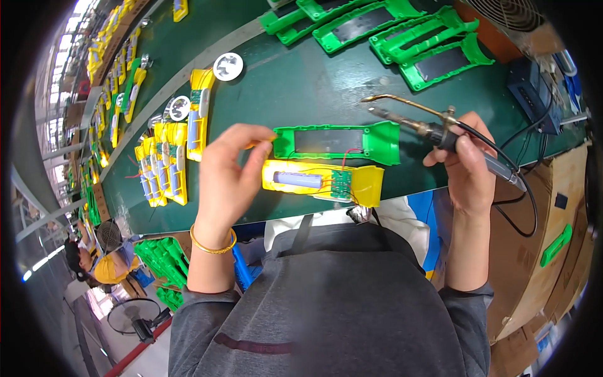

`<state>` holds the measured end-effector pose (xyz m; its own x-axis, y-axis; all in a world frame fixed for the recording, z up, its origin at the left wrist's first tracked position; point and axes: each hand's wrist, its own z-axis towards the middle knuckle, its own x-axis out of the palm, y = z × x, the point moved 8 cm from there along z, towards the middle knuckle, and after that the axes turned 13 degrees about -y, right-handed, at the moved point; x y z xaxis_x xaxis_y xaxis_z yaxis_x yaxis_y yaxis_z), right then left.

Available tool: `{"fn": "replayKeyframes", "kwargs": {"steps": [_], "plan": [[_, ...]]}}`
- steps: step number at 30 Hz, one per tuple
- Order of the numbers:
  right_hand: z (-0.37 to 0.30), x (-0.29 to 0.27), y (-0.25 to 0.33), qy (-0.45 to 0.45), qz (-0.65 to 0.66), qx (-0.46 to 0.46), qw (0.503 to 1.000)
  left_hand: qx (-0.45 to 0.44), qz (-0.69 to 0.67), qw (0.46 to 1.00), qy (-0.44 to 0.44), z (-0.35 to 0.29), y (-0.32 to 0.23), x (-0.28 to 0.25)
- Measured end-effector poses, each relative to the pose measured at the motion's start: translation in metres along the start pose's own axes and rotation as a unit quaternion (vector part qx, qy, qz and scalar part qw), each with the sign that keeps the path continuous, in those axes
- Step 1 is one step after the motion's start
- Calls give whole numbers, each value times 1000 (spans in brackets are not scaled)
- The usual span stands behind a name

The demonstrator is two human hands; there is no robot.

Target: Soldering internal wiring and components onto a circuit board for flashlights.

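Note:
In front of me lies a green half-casing [383, 143] with a dark panel set in it. Right below it sits a yellow half-casing [367, 182] holding a purple cylindrical battery [295, 180] and a small green circuit board [341, 185]. A thin red wire runs between the two halves. My left hand [227, 166], thumb and forefinger pinched, grips the left end of the green half-casing. My right hand [470, 164] is closed around a soldering iron [432, 132] with a curved brass tube [402, 100] mounted alongside. Its tip points left, above the green half-casing's right end, apart from it.
Several yellow casings [164, 164] with batteries and round white lamp heads [228, 66] stand to the left. Green half-casings [364, 26] lie at the back. A blue box [534, 94] with black cables is at right, above cardboard [534, 251]. Another person [107, 267] sits far left.

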<state>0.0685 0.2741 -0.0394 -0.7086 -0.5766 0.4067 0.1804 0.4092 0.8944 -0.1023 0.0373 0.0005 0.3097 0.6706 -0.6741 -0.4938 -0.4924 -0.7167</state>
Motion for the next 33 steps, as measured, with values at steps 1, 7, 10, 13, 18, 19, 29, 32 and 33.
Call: {"fn": "replayKeyframes", "kwargs": {"steps": [1, 7, 10, 13, 18, 19, 29, 32, 33], "plan": [[1, 10, -3, 22, -44, 8, 999, 38, 48, 998, 24, -4, -3, 3], [-1, 54, -17, 79, -211, 33, 974, 184, 108, 967, 141, -5, -15, 19], [0, 61, -24, 95, -252, 28, 963, 203, 111, 960, 158, -3, -14, 19], [1, 65, -27, 111, -276, 23, 954, 228, 103, 955, 159, 0, -14, 18], [0, 70, -33, 130, -280, 26, 951, 245, 94, 955, 140, -1, -11, 20], [-1, 70, -34, 114, -265, 30, 957, 227, 84, 963, 121, -1, -8, 19], [-3, 62, -31, 72, -175, 61, 980, 188, 103, 971, 101, -8, -5, 21], [-2, 48, -20, 36, -157, 38, 986, 169, 110, 975, 90, -6, -10, 15], [-1, 45, -19, 34, -159, 36, 986, 171, 106, 975, 90, -3, -11, 15]]}}
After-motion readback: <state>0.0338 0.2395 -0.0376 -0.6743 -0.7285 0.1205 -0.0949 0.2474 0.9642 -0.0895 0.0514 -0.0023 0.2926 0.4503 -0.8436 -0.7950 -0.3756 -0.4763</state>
